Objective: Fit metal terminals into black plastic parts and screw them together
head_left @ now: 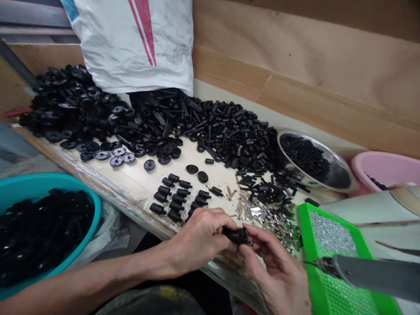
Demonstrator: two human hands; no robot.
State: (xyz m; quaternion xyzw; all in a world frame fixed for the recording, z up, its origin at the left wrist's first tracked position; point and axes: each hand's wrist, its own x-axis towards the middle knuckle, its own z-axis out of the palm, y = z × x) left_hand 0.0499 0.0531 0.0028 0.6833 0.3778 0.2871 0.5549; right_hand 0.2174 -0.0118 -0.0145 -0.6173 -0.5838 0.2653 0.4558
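My left hand (200, 238) and my right hand (275, 271) meet at the table's near edge, both pinched on one small black plastic part (236, 235) held between their fingertips. Just beyond my left hand, several short black cylinders (177, 197) lie in rows on the tabletop. A scatter of small shiny metal clips (262, 214) lies just beyond my right hand.
Heaps of black round discs (72, 113) and black tubes (229, 131) cover the back of the table under a white sack (138, 43). A steel bowl (341, 168), a pink bowl (387, 168), a green tray of screws (328, 245), a grey power tool (370, 273) and a teal basin (39, 186) stand around.
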